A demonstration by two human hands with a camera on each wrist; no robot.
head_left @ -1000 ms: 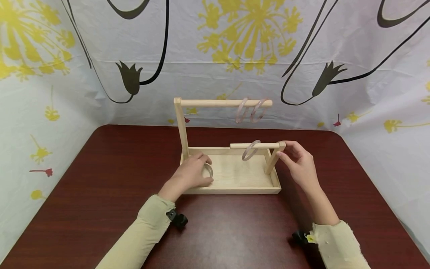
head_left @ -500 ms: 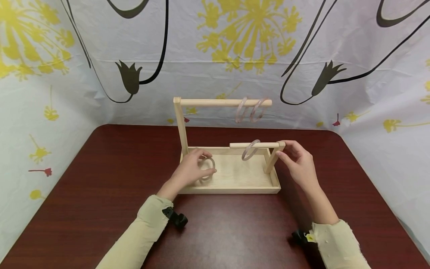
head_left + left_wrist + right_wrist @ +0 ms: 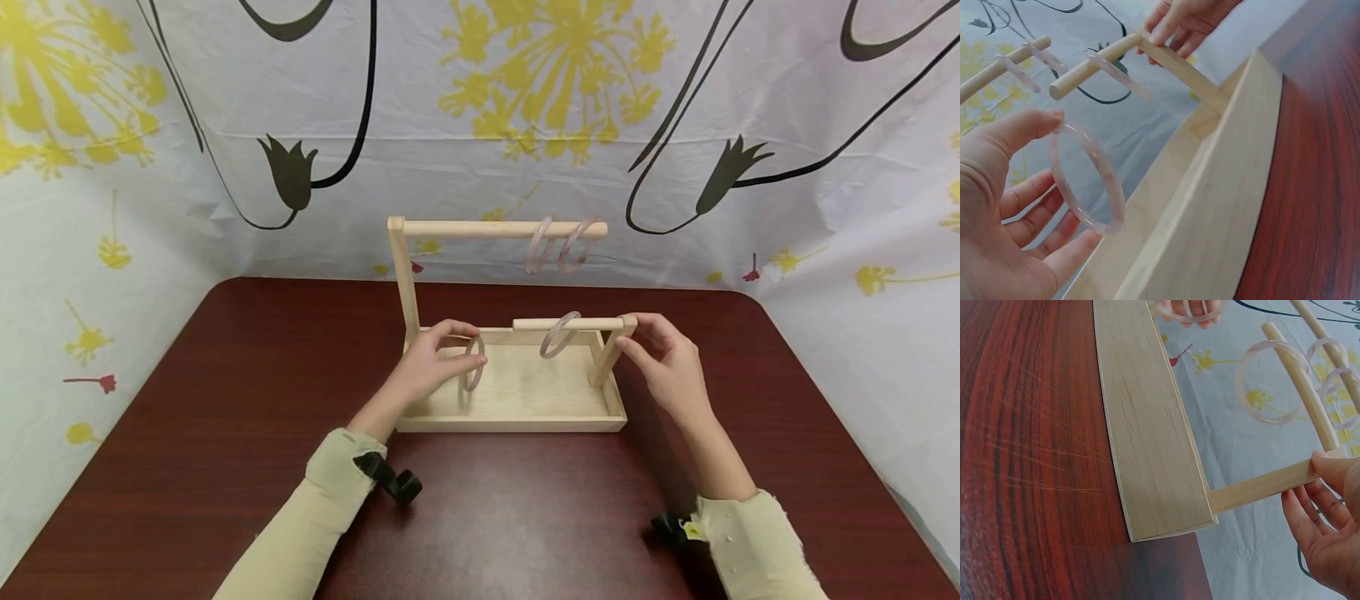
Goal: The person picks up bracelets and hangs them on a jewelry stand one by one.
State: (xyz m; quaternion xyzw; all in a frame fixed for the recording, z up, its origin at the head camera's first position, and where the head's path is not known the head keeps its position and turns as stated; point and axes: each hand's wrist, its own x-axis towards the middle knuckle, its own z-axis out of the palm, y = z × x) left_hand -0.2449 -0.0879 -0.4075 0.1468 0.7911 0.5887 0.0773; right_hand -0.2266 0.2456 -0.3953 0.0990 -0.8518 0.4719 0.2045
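Observation:
My left hand [image 3: 431,362] pinches a pale pink translucent bangle [image 3: 1094,156] between thumb and fingers, holding it upright above the left part of a wooden tray stand [image 3: 525,424]. With thumb and fingertips, my right hand [image 3: 667,362] grips the top of the stand's short right post [image 3: 1266,485]. A bangle [image 3: 557,337] hangs on the lower rod [image 3: 592,324], whose free end points left toward the held bangle. Two more bangles, a left one [image 3: 537,247] and a right one [image 3: 573,250], hang near the free end of the higher rod [image 3: 465,229].
The stand rests on a dark red-brown wooden table [image 3: 495,508]. Its tall left post [image 3: 406,283] rises just behind my left hand. A white cloth [image 3: 465,100] with yellow and dark flower prints hangs behind and at the sides.
My left hand has lifted the bangle from the tray's left end, moving up and slightly right, and turned it more edge-on. The right hand keeps its hold on the post.

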